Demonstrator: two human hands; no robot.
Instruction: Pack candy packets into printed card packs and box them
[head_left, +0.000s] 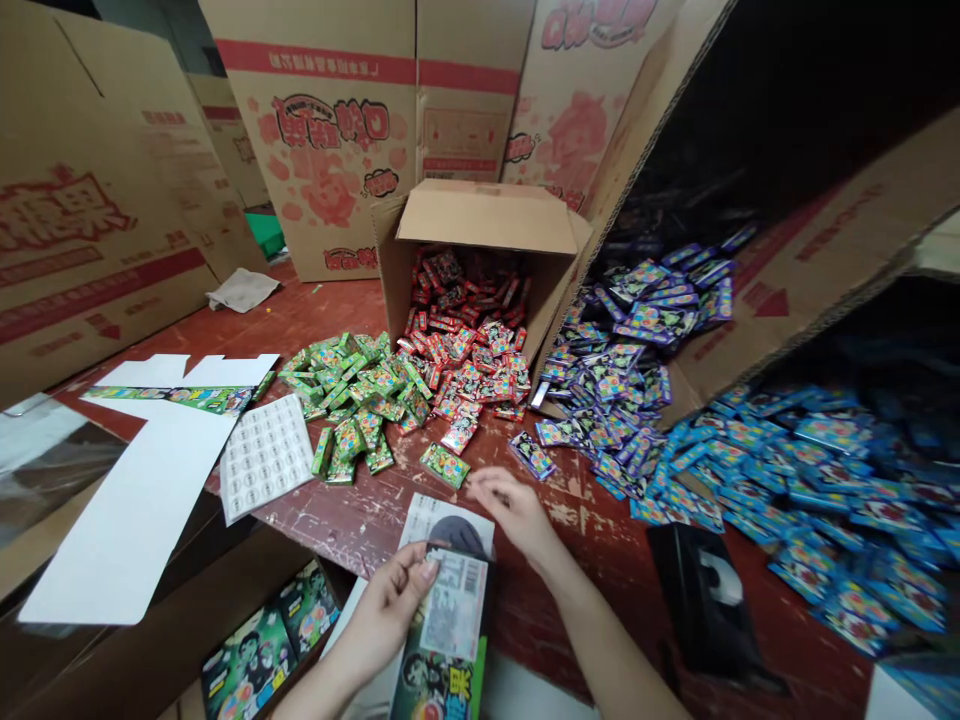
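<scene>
My left hand (396,590) grips a printed candy box (442,665), dark with green, at the table's front edge, thumb on its upper part. A pale label panel with a barcode shows on the box. My right hand (517,510) is raised just beyond it, fingers stretched loosely to the left with nothing visible in them. Their tips are close to a single green packet (445,466); whether they touch it I cannot tell. Behind the box lies a sheet of round stickers (421,515) with a dark round object (459,535) on it.
Piles of green packets (352,375), red packets (480,365), purple packets (622,390) and blue packets (840,500) spread across the table, some spilling from cartons (487,215). A flat white carton blank (135,500), another sticker sheet (268,455) and a black tape dispenser (701,600) flank my hands.
</scene>
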